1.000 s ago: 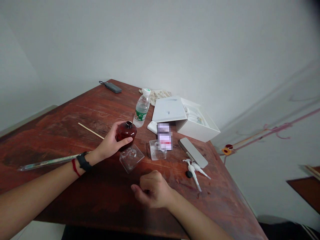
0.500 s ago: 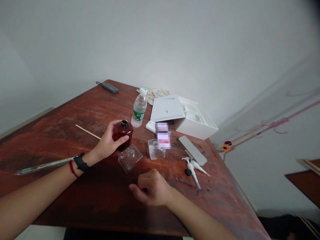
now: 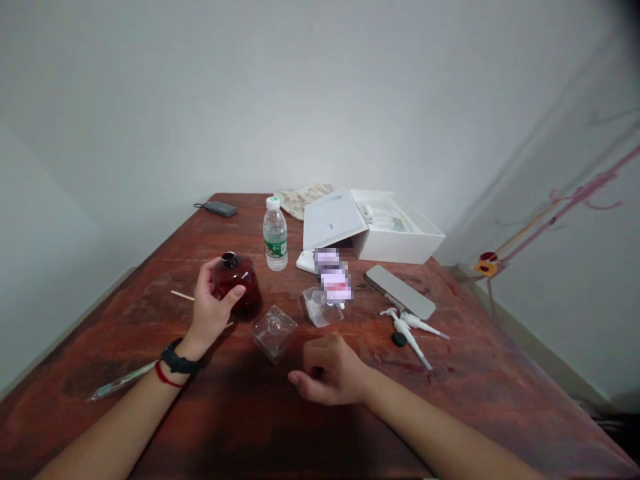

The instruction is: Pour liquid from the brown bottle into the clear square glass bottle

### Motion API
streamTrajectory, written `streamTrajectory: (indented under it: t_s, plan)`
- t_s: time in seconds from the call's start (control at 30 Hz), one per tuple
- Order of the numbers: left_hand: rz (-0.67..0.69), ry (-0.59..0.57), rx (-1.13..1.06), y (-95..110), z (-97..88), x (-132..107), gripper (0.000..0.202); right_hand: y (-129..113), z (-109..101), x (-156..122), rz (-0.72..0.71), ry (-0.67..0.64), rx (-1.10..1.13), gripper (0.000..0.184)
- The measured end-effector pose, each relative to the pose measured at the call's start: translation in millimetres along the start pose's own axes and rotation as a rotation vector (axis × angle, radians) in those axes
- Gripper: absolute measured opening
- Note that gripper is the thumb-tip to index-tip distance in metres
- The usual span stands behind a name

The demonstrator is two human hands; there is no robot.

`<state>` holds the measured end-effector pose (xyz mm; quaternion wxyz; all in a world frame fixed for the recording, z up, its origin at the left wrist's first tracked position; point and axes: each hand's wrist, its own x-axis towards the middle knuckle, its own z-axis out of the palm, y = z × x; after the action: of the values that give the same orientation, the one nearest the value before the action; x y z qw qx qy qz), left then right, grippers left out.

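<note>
My left hand (image 3: 210,308) is wrapped round a dark red glass bottle (image 3: 237,281) that stands upright on the wooden table (image 3: 350,427), its open neck on top. A black band and a red string are on that wrist. My right hand (image 3: 330,371) rests on the table as a loose fist, thumb forward; what it holds, if anything, is hidden. Between the hands lies a clear square glass bottle (image 3: 274,331). A second clear glass piece (image 3: 320,308) sits just beyond it.
A water bottle (image 3: 275,235) stands behind the red one. An open white box (image 3: 380,230), a grey flat device (image 3: 400,292), white pump nozzles (image 3: 413,330), a black cap (image 3: 399,339), a thin wooden stick (image 3: 183,295), a long clear-wrapped rod (image 3: 123,381) and a dark power bank (image 3: 220,209) lie around.
The camera has swung, so the table now runs straight ahead. My left hand keeps its hold on the red bottle; my right fist stays on the table.
</note>
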<state>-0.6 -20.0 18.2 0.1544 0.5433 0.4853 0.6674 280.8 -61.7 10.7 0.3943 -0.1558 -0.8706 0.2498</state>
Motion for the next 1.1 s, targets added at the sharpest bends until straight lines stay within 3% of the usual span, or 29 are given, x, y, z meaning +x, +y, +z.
streamTrajectory:
  t_s: [0.17, 0.33, 0.37, 0.5, 0.7, 0.8, 0.87, 1.1]
  plan:
    - [0.097, 0.103, -0.048, 31.6, -18.7, 21.2, 0.093, -2.7, -18.8, 8.8, 0.097, 0.194, -0.07, 0.037]
    - [0.043, -0.002, -0.123, 92.9, -26.4, 20.5, 0.083, -8.8, -40.5, 19.1, 0.226, 0.33, -0.157, 0.012]
    - [-0.02, -0.047, -0.147, 104.6, -27.4, 17.4, 0.083, -11.0, -44.3, 20.8, 0.248, 0.339, -0.161, 0.009]
    - [-0.108, -0.239, -0.178, 133.5, -26.8, 0.0, 0.089, -22.6, -56.3, 20.9, 0.286, 0.33, -0.131, 0.016]
    - [-0.103, -0.464, -0.138, 139.8, 3.8, -28.0, 0.095, -24.3, -59.5, 0.9, 0.239, 0.129, 0.279, 0.073]
    - [-0.153, -0.566, -0.218, 136.3, 30.0, -43.5, 0.092, -20.5, -53.4, -6.3, 0.254, 0.152, 0.472, 0.098]
    - [-0.195, -0.573, -0.26, 132.2, 46.1, -54.4, 0.086, -20.4, -49.3, -7.5, 0.231, 0.161, 0.536, 0.112]
    - [-0.302, -0.651, -0.349, 123.4, 77.1, -72.9, 0.088, -15.4, -35.9, -7.7, 0.187, 0.345, 0.645, 0.095]
